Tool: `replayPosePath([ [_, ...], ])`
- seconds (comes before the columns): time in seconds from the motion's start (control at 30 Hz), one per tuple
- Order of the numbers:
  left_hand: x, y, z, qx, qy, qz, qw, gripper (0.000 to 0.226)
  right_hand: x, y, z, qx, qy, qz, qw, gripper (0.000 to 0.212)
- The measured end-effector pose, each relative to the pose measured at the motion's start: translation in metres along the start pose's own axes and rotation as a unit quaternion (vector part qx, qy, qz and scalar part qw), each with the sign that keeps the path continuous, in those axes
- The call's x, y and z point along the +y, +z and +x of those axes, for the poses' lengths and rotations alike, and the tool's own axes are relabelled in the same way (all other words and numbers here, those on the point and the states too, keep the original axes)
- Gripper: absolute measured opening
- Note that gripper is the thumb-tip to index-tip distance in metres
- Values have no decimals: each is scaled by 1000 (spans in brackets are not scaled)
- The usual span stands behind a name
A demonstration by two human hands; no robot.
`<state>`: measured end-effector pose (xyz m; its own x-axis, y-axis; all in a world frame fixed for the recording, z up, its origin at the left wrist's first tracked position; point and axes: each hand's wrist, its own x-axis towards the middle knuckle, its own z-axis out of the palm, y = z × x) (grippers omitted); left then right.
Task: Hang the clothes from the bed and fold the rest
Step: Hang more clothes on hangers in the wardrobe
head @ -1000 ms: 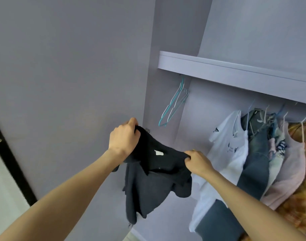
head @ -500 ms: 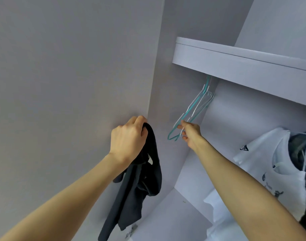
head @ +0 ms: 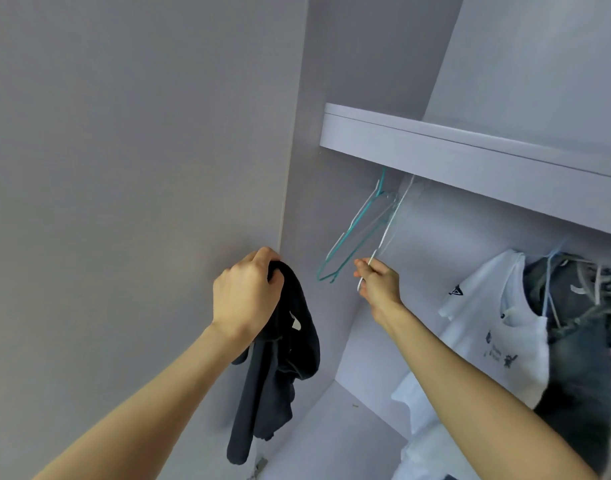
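While left hand (head: 245, 299) grips black garment (head: 280, 368), right grip (head: 378, 284) now pinching white hanger (head: 383, 240), apart from teal ones (head: 352, 237).

You have two hands up: left hand (head: 245, 299), right hand (head: 378, 284). One black garment (head: 286, 358). Hangers: one white hanger (head: 387, 230), at least one teal hanger (head: 352, 244); exact teal count unclear. One shelf (head: 470, 161). Far right: one white T-shirt (head: 487, 323), dark clothes beside it, number unclear.

Left hand (head: 247, 299) grips black garment (head: 280, 368) — right hand (head: 378, 284) pinches white hanger (head: 389, 226) (wardrobe)
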<state>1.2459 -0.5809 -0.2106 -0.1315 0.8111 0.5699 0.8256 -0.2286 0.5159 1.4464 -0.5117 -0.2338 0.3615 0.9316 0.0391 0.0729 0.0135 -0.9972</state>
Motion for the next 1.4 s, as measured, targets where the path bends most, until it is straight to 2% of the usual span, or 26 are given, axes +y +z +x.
replayPosePath([
  [0.3,-28,-37,-97,-70,-43,-20,996,21,80,-45,-203,-11,-33,-57,998,17],
  [0.4,-36,-46,-122,-104,-39,-17,994,21,88,-55,-239,-34,26,44,998,33],
  [0.47,-35,-50,-131,-121,-41,-11,992,22,85,-59,-244,1,45,51,998,29],
  [0.53,-33,-53,-138,-134,-43,-4,990,23,84,-61,-249,69,45,-19,996,7],
  [0.6,-32,-56,-143,-150,-57,-15,987,23,91,-64,-256,121,42,-62,990,25],
  [0.67,-33,-57,-146,-170,-89,-48,980,23,91,-68,-265,113,16,-71,991,41],
  [0.77,-35,-59,-146,-194,-138,-76,968,21,79,-70,-272,99,-31,-64,993,38],
  [0.83,-34,-60,-146,-208,-152,-71,964,21,66,-69,-270,113,-39,-22,993,38],
  [0.97,-27,-63,-151,-220,-154,-78,960,19,36,-66,-262,169,32,183,968,59],
  [1.03,-21,-67,-152,-226,-134,-101,960,16,26,-63,-257,156,51,257,952,69],
  [1.1,-14,-76,-152,-242,-92,-122,958,14,19,-57,-250,132,61,305,941,69],
  [1.17,-7,-86,-151,-257,-58,-134,955,13,13,-50,-243,120,70,333,933,67],
  [1.27,5,-105,-149,-255,-51,-175,949,16,11,-37,-231,116,70,358,924,64],
  [1.4,21,-130,-146,-234,-77,-277,929,10,29,-17,-224,116,96,276,949,52],
])
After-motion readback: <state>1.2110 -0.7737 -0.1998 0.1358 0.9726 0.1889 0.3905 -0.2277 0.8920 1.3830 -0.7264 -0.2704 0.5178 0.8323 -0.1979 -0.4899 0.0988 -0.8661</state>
